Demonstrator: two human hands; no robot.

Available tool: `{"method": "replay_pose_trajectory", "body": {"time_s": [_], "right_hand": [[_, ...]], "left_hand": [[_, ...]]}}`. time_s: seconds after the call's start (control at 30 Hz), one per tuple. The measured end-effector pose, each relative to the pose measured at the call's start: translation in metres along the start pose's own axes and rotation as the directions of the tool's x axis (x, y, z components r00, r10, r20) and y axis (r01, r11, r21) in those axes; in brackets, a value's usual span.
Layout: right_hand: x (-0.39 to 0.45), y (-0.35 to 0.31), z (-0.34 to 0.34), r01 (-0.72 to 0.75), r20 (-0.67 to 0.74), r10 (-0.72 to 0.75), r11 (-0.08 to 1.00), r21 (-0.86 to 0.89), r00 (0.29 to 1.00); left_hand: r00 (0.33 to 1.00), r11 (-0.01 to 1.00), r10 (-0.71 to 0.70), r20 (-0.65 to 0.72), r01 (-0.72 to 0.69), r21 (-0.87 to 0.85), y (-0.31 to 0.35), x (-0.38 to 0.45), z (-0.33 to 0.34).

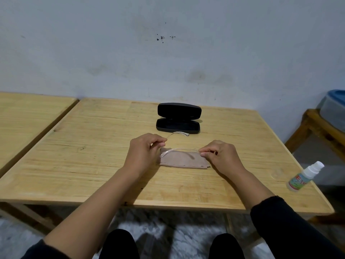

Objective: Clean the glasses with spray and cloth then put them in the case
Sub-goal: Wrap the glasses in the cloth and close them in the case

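Behind the hands [183,152], an open black case [178,118] sits empty.

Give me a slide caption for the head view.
Both hands hold clear thin-framed glasses above a beige cloth, black hard case open behind.
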State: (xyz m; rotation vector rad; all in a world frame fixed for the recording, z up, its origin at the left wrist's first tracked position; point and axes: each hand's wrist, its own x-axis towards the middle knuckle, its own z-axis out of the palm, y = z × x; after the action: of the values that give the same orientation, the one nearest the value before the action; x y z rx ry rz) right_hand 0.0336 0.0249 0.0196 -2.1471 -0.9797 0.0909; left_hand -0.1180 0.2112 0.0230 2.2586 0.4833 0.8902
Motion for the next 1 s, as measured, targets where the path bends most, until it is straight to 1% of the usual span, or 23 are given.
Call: {"method": "replay_pose_trajectory", "body": {"time_s": [0.07,0.13,0.17,0.23,0.33,0.47,0.57,0.67,0.73,0.83,1.0], "right_hand": [[0.000,0.001,0.001,-0.006,-0.003,0.007,1.000,0.018,1.000],[-0.001,0.003,0.002,-0.034,-0.007,0.035,0.997,0.064,0.999],[-0.001,0.004,0.003,-0.061,-0.004,0.061,0.993,0.100,0.998],[-0.002,0.005,0.002,-0.119,0.011,0.119,0.978,0.173,0.993],[-0.003,0.007,-0.001,-0.156,0.018,0.156,0.964,0.217,0.988],[-0.004,0.002,-0.003,-0.107,0.002,0.108,0.979,0.176,0.994],[-0.005,-0.003,-0.003,-0.070,0.011,0.070,0.984,0.164,0.998],[-0.005,-0.007,-0.002,-0.086,0.006,0.086,0.977,0.193,0.996],[-0.006,-0.008,-0.002,-0.089,0.025,0.086,0.985,0.150,0.996],[-0.008,-0.009,-0.002,-0.051,0.051,0.049,0.997,0.055,0.998],[-0.008,-0.011,0.000,-0.034,0.005,0.034,0.999,0.028,0.999]], "left_hand": [[0.995,0.996,0.080,0.053,-0.082,0.042,0.001,0.002,0.002],[0.977,0.981,0.151,0.150,-0.167,0.098,0.005,0.001,0.007],[0.967,0.974,0.170,0.189,-0.195,0.119,0.006,0.000,0.008],[0.958,0.967,0.182,0.219,-0.215,0.136,0.008,0.001,0.011],[0.967,0.972,0.167,0.194,-0.195,0.135,0.006,0.002,0.012],[0.992,0.987,0.084,0.098,-0.096,0.130,0.000,0.000,0.008],[0.992,0.991,0.025,0.127,-0.041,0.127,-0.001,-0.001,0.007],[0.991,0.992,0.009,0.134,-0.026,0.123,-0.003,-0.001,0.008],[0.990,0.991,0.004,0.144,-0.023,0.131,-0.003,-0.001,0.010],[0.988,0.991,-0.021,0.153,0.000,0.133,-0.004,-0.001,0.010],[0.988,0.989,-0.024,0.153,0.001,0.145,-0.002,-0.003,0.011]]}}
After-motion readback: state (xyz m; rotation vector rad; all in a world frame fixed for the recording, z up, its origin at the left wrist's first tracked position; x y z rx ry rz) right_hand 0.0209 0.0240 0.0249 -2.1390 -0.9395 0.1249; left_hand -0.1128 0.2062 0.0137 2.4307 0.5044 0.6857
